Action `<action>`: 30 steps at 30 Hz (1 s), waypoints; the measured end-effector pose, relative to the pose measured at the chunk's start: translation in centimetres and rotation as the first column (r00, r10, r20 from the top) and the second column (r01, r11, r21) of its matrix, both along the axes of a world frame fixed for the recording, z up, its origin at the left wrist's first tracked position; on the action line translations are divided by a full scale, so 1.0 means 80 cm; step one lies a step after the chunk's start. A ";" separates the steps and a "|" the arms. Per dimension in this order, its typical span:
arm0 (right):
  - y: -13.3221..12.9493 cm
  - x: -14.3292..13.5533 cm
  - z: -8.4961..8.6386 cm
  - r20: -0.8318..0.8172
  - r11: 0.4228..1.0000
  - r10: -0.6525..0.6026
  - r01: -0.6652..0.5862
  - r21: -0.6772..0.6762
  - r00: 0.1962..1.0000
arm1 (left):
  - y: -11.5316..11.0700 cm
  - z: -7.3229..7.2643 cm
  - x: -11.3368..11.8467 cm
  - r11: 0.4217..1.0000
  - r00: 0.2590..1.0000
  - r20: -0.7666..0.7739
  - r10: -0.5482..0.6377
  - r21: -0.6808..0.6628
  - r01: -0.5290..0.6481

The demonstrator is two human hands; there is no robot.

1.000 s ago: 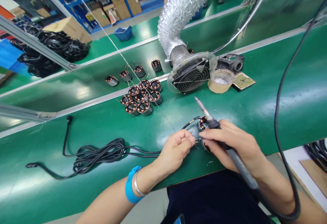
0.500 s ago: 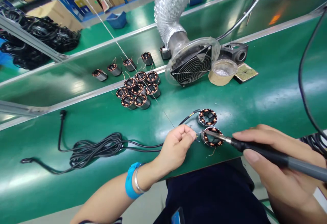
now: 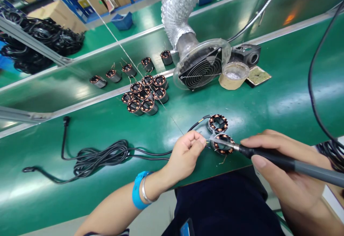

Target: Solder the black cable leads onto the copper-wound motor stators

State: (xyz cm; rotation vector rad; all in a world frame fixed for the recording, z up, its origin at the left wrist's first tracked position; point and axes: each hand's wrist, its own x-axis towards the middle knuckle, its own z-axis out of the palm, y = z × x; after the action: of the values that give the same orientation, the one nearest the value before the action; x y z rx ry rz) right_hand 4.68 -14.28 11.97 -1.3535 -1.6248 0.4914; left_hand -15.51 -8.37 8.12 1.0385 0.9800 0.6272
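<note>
My left hand (image 3: 186, 153) pinches thin wires at the end of a black cable (image 3: 153, 153), just left of two ring-shaped copper-wound coils. My right hand (image 3: 290, 168) grips a soldering iron (image 3: 279, 160) by its dark handle. The iron's tip reaches over the nearer coil (image 3: 223, 149) to the wires beside my left fingertips, where a wisp of smoke shows. Touching or almost touching that coil is the farther coil (image 3: 218, 123). A thin solder strand (image 3: 176, 124) hangs down toward my left hand. Whether the tip touches the wires is too small to tell.
Several coils (image 3: 145, 94) stand grouped behind my left hand. A round fan with a foil duct (image 3: 202, 69), a tin (image 3: 233, 76) and a sponge tray (image 3: 258, 76) stand at the back. The bundled cable (image 3: 102, 159) lies left; a hanging cable (image 3: 313, 81) is at right.
The soldering iron and my right hand have shifted slightly left. Smoke now shows at the tip. The coils visible along the back panel appear further left. My left hand stays almost still.
</note>
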 end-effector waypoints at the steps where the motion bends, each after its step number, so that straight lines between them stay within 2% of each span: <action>1: 0.001 0.000 0.000 0.001 1.000 0.019 -0.019 -0.004 1.000 | 0.000 0.000 0.000 1.000 1.000 0.004 -0.001 -0.001 0.001; 5: 0.003 -0.003 0.005 0.016 0.997 0.079 -0.079 0.021 0.997 | -0.001 -0.001 0.001 1.000 1.000 0.009 -0.005 -0.004 0.005; 10: 0.002 -0.008 0.013 0.087 0.995 0.091 -0.095 0.042 0.992 | 0.000 -0.003 0.000 1.000 1.000 0.020 -0.014 -0.009 0.014; 16: 0.002 -0.012 0.016 0.107 0.977 0.162 -0.175 0.126 0.981 | -0.001 -0.002 0.000 1.000 1.000 0.024 -0.013 0.001 0.013; 24: -0.007 -0.006 0.019 0.073 0.987 0.051 -0.061 0.146 0.996 | -0.001 -0.002 0.000 1.000 1.000 0.023 -0.012 0.005 0.012; 30: -0.003 -0.010 0.019 0.048 0.979 0.100 -0.107 0.174 0.994 | 0.000 -0.002 0.000 1.000 1.000 0.018 -0.022 -0.007 0.022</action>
State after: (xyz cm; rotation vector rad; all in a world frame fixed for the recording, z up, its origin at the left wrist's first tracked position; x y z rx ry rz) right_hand 3.89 -14.52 13.47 -1.1583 -1.7345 0.3736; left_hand -15.50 -8.37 7.98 1.0340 0.9532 0.6138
